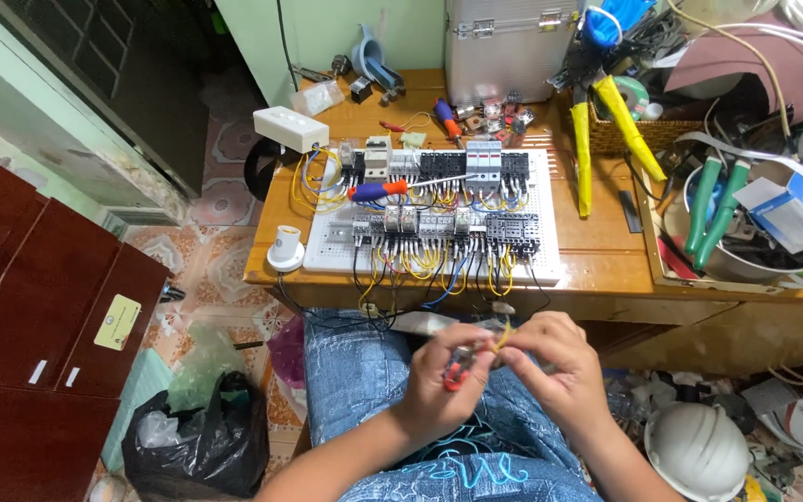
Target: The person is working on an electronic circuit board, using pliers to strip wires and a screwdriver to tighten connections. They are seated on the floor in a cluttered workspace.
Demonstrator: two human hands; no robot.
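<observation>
wood table: wiring board, white box, metal case.

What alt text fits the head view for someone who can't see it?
Over the lap, the left hand grips a red-handled tool and the right hand holds a yellow wire. Ahead, a white wiring board carrying a blue-and-orange screwdriver rests on a cluttered wooden desk.

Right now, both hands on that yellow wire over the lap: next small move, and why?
Probably close the red-handled tool on the yellow wire end. The left hand holds the tool against it, the right hand pinches the wire, and neither has yet reached the wiring board.
</observation>
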